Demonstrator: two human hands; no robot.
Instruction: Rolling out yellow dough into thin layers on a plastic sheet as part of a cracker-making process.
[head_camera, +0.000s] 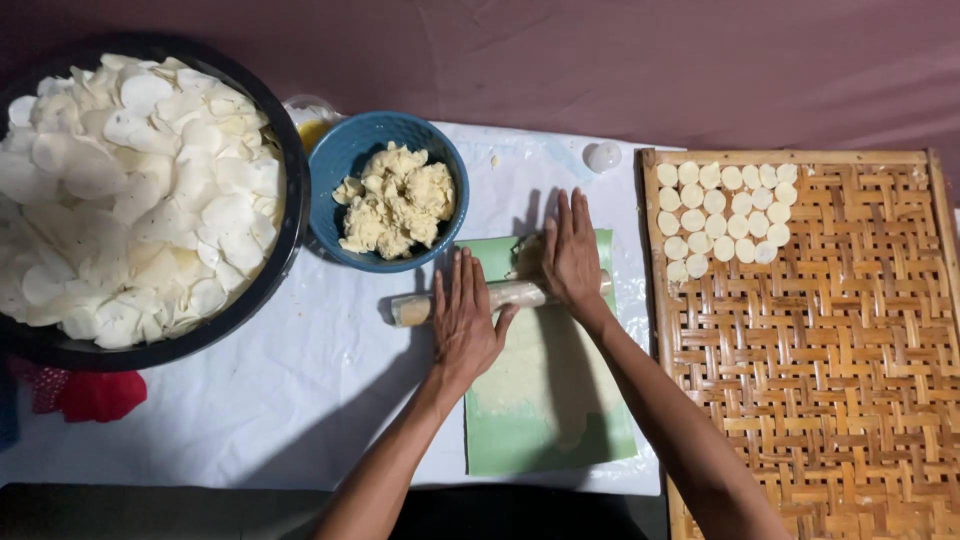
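Head camera, looking straight down at two bare hands on a table. Both hands lie flat, palms down and fingers straight, on a pale rolling pin (500, 297) that lies crosswise; neither hand is closed around it. The left hand (465, 320) presses on the pin's left half, and the right hand (572, 255) on its right half, set slightly farther from the body. The pin's left end sticks out beyond the left hand's fingers.

Under the pin and both hands lies a green mat (545, 440), with a thin sheet of pale dough (545, 375) spread on it, stretching from the hands back toward the person. The mat rests on a white plastic sheet (290, 400) covering the table.

Just beyond the left hand's fingertips stands a blue bowl (345, 150) holding lumps of raw dough (398, 200). Further to the left of that hand sits a large black basin (285, 235) heaped with thin white discs (130, 190). A red cloth (95, 395) peeks out beneath the basin.

To the right of the right hand lies a woven bamboo tray (830, 380). Small pale dough rounds (725, 215) sit in rows at its far left corner, near the right hand's fingertips but apart from them.
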